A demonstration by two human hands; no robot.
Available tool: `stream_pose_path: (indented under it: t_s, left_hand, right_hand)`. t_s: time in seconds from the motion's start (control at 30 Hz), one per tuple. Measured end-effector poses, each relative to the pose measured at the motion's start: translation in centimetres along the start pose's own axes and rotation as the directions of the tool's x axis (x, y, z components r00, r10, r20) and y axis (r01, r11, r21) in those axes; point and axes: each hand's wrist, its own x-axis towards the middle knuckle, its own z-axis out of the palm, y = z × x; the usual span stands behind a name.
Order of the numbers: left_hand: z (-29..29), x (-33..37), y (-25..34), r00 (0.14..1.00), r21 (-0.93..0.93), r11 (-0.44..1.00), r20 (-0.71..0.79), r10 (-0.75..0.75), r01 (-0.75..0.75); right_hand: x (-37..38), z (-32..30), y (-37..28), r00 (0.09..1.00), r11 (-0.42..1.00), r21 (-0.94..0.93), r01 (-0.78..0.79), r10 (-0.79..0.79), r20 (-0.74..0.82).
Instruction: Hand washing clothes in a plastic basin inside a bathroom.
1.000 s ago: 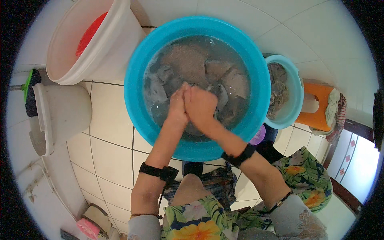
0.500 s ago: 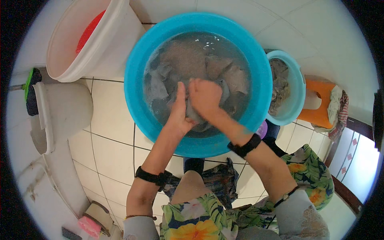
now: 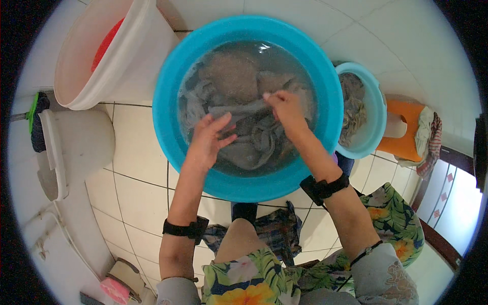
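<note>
In murky water (image 3: 283, 62) inside the wide blue basin (image 3: 163, 101) lies the grey cloth (image 3: 251, 148), bunched toward the person. Its wet weight could drag it from a light pinch, or a sudden tug might splash water out. The right hand (image 3: 288, 113) reaches inward, its grip seemingly pinched on the cloth's edge; the left hand (image 3: 204, 141) hovers, fingers spread, grip loose and empty.

And they part! Left hand (image 3: 207, 142) slides left of centre, splayed; right hand (image 3: 288, 113) swings right; grey cloth (image 3: 252, 148) spreads mid-frame.
</note>
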Motion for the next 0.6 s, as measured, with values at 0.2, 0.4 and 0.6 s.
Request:
stream_pose_path:
  t_s: [0.2, 0.4, 0.6]
  left_hand:
    - [-1.4, 1.5, -2.5, 0.996, -0.131, 0.991, -0.081, -0.046, 0.035]
    - [-0.9, 4.3, -4.8, 0.991, -0.335, 0.934, 0.074, -0.108, 0.126]
    - [-1.8, 5.5, -4.4, 0.997, -0.318, 0.945, 0.033, -0.072, 0.078]
  right_hand:
    - [-1.4, 4.1, 2.6, 0.993, 0.81, -0.573, 0.122, -0.105, 0.063]
    - [-2.4, 7.0, 1.3, 0.999, 0.942, -0.337, 0.004, -0.018, -0.038]
    - [-9.1, 8.4, -4.4, 0.861, 0.751, -0.49, 0.443, -0.508, -0.001]
